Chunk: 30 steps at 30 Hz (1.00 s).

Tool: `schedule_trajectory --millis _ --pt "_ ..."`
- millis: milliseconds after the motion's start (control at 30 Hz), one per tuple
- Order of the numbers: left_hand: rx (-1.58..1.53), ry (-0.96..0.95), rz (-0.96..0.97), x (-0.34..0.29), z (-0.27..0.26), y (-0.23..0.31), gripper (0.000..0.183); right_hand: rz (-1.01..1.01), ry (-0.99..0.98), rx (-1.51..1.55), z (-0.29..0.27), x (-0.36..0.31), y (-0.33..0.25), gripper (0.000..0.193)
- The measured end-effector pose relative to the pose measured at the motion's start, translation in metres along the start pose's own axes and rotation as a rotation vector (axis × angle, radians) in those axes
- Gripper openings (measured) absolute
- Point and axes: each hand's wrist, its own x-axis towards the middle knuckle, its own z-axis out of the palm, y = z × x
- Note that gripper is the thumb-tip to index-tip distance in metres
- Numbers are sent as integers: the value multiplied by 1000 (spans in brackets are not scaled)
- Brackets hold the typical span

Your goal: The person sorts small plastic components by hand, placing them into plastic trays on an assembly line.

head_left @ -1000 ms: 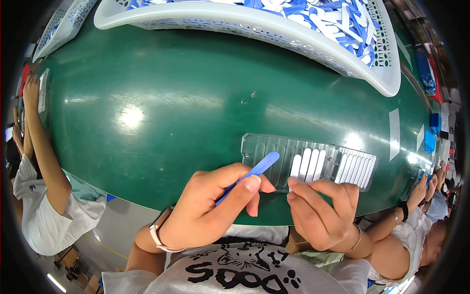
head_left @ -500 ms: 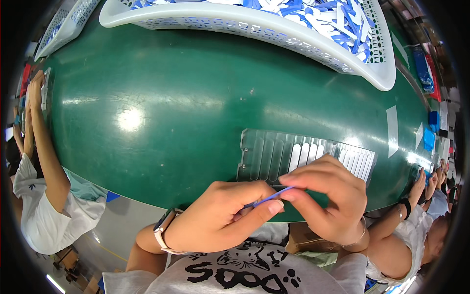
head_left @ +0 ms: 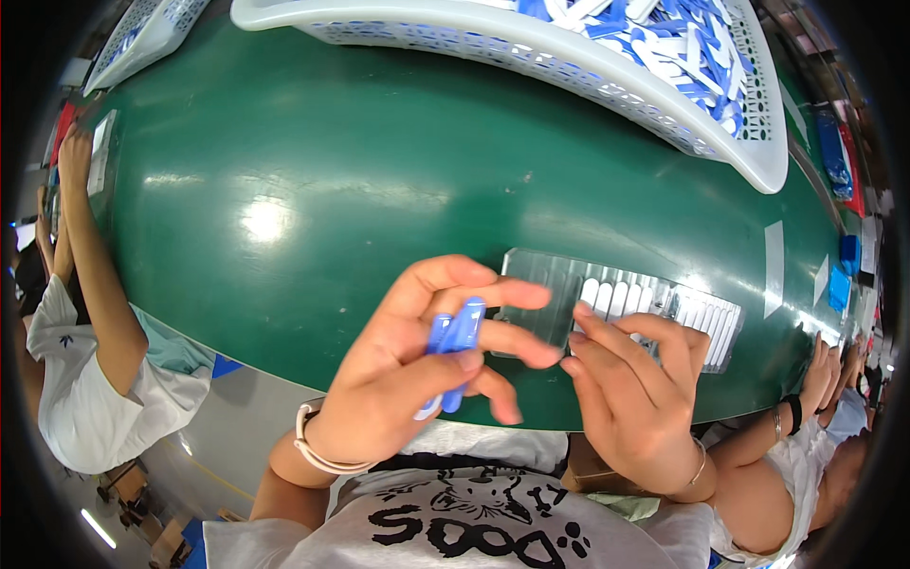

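My left hand (head_left: 398, 365) is raised over the table's near edge, its thumb pinning a few slim blue strips (head_left: 464, 327) with rounded ends against the fingers. Its other fingers are spread toward the right. Beside it, my right hand (head_left: 630, 389) has its fingers bent and slightly apart, with no strip visible between them. The fingertips are over the near side of a clear grooved tray (head_left: 531, 267). White strips (head_left: 607, 296) with rounded ends lie side by side in several of its grooves. My right hand hides part of the tray.
A large white perforated basket (head_left: 531, 57) full of blue and white strips stands at the far side of the green table (head_left: 313, 152). Another basket (head_left: 142, 43) is at the far left. People (head_left: 95, 351) work on both sides. Tape (head_left: 774, 270) marks the table at right.
My hands have come apart. The left has turned and lifted, its fingers spread, showing the blue strips. The right has let go of the blue strip and its fingers have loosened.
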Motion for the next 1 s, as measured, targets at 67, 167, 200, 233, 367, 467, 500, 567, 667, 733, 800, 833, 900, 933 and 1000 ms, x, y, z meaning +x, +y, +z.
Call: schedule_trajectory --millis 67,167,200,233,367,467,500,567,667,733,800,833,900,933,1000 --pt "-13 87 9 0 14 -3 48 -7 -46 21 -2 -3 2 28" --pt "-11 156 -20 0 23 0 49 -8 -64 1 -5 1 3 30" --pt "44 106 -98 -2 23 3 50 -11 -62 0 -6 2 4 30" --pt "100 58 -175 -4 22 6 50 25 -16 95 -7 2 7 31" --pt "369 -49 -189 -10 15 -2 30 232 -14 623 -21 14 2 29" --pt "429 -100 -188 -9 12 -7 22 209 -63 796 -13 24 2 25" --pt "491 -112 -198 -8 13 -6 21 189 -112 862 -10 25 3 23" --pt "570 -94 -247 -5 16 0 21 191 -73 890 -8 25 6 19" --pt "510 206 -48 -5 16 -5 30 207 214 816 -7 18 10 24" --pt "340 229 -46 -6 14 -1 32 112 235 635 1 13 15 28" --pt "195 252 -22 -6 13 0 40 -98 233 275 7 15 16 30" --pt "193 255 -22 -4 15 2 40 -99 231 277 9 15 17 30" --pt "318 296 -38 -2 21 6 41 -224 207 39 13 14 16 25" --pt "316 300 -38 -3 21 6 41 -201 213 15 14 11 14 18" --pt "324 249 -28 -4 19 4 40 -161 192 38 15 7 10 17"
